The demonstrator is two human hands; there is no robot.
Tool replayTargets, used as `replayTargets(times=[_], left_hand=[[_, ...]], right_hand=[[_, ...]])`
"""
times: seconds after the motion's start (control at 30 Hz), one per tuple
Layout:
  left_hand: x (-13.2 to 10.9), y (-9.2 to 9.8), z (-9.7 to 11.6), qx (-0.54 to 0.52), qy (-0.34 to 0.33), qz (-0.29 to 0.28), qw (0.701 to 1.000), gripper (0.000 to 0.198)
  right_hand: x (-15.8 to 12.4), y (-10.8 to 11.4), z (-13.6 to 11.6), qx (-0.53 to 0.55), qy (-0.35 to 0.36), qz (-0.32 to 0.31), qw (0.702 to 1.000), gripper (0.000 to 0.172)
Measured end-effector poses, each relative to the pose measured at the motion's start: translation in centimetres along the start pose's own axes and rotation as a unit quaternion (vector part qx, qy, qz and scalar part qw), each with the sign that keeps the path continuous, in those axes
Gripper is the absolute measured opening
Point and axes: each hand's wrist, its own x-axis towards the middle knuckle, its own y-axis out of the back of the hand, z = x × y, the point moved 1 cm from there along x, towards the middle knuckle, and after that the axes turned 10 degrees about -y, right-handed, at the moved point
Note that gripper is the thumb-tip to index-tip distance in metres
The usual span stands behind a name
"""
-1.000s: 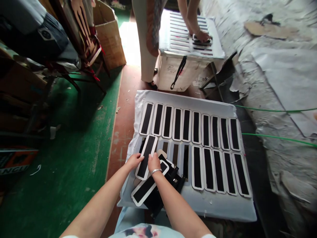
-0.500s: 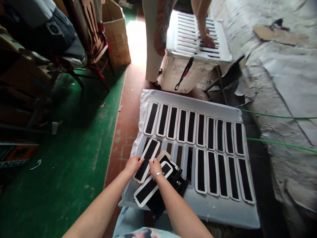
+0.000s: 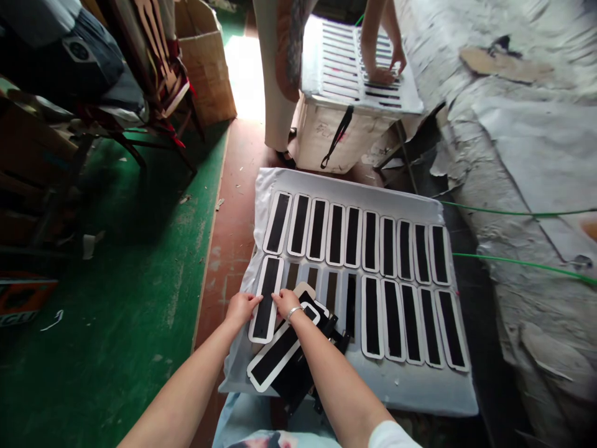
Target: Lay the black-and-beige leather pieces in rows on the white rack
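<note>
A white-bordered black strip (image 3: 267, 300) lies at the left end of the near row, held by its long edges. My left hand (image 3: 243, 307) pinches its left edge and my right hand (image 3: 285, 303), with a bracelet at the wrist, pinches its right edge. Under my right forearm rests a slanted pile with another white-bordered strip (image 3: 275, 364) on top and black pieces below. Bare dark slots (image 3: 332, 291) show in the light-coloured board (image 3: 396, 389) to the right of the pile. More such strips (image 3: 372, 317) fill the right part of this row and the whole far row.
Beyond the board, another person's hands (image 3: 383, 71) work over a second slotted board (image 3: 312, 68) on a pale box. At left stand a wooden chair (image 3: 158, 56) and a cardboard box (image 3: 205, 68). Green cords (image 3: 508, 258) run toward the crumpled covering at right.
The held strip has turned from slanted to nearly upright, in line with the row. Both my hands moved with it. The other person's second hand has come into sight.
</note>
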Motion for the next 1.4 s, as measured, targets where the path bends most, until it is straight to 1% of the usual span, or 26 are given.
replayTargets(times=[0.1,0.17,0.27,0.33,0.37,0.43,0.5,0.53,0.57,0.63,0.7,0.87,0.97,1.1,1.23,1.4], left_hand=[[0.6,0.1,0.2,-0.013,0.003,0.022,1.000,0.037],[0.7,-0.1,0.0,-0.013,0.011,0.029,0.999,0.036],[0.3,-0.7,-0.3,-0.009,0.030,0.029,0.999,0.035],[0.1,-1.1,-0.4,-0.006,0.043,0.027,0.999,0.034],[0.1,-1.2,-0.5,-0.003,0.048,0.027,0.998,0.034],[0.2,-1.4,-0.5,0.006,0.053,0.030,0.998,0.035],[0.3,-1.5,-0.4,0.018,0.054,0.034,0.998,0.036],[0.4,-1.5,-0.3,0.023,0.056,0.036,0.998,0.037],[0.5,-1.5,-0.3,0.027,0.058,0.036,0.997,0.037],[0.4,-1.4,0.0,0.034,0.063,0.034,0.997,0.037],[0.2,-1.2,0.2,0.044,0.065,0.033,0.996,0.038],[-0.3,-0.8,0.8,0.087,0.057,0.043,0.994,0.042],[0.0,-0.8,0.7,0.129,0.048,0.038,0.990,0.043],[0.8,-0.7,0.3,0.182,0.042,0.031,0.982,0.038],[0.8,-0.2,-0.1,0.179,0.013,0.012,0.984,0.039],[0.2,-0.3,-0.6,0.177,-0.022,0.035,0.983,0.041]], right_hand=[[0.6,0.5,-0.4,-0.044,0.010,0.007,0.999,0.032],[0.6,0.6,-0.1,-0.072,0.016,0.003,0.997,0.030],[0.0,0.8,0.6,-0.096,0.023,-0.005,0.995,0.026],[-0.2,1.3,0.8,-0.096,0.027,0.005,0.995,0.029],[0.0,1.6,0.7,-0.092,0.027,0.020,0.995,0.030],[0.6,2.2,0.2,-0.075,0.047,0.084,0.993,0.033],[1.5,2.7,-0.5,-0.073,0.104,0.162,0.979,0.039],[1.9,2.7,-0.8,-0.085,0.141,0.189,0.968,0.042],[2.3,2.6,-1.0,-0.103,0.175,0.203,0.958,0.045],[3.0,2.1,-1.1,-0.145,0.216,0.198,0.945,0.046],[3.5,1.7,-0.9,-0.167,0.235,0.195,0.937,0.046],[4.1,1.9,-0.6,-0.183,0.257,0.188,0.930,0.045],[4.3,2.1,-0.9,-0.193,0.275,0.178,0.925,0.045],[4.2,1.9,-1.6,-0.209,0.288,0.162,0.920,0.044],[3.7,1.8,-2.2,-0.207,0.288,0.152,0.922,0.045],[4.1,1.8,-1.7,-0.207,0.325,0.153,0.910,0.053]])
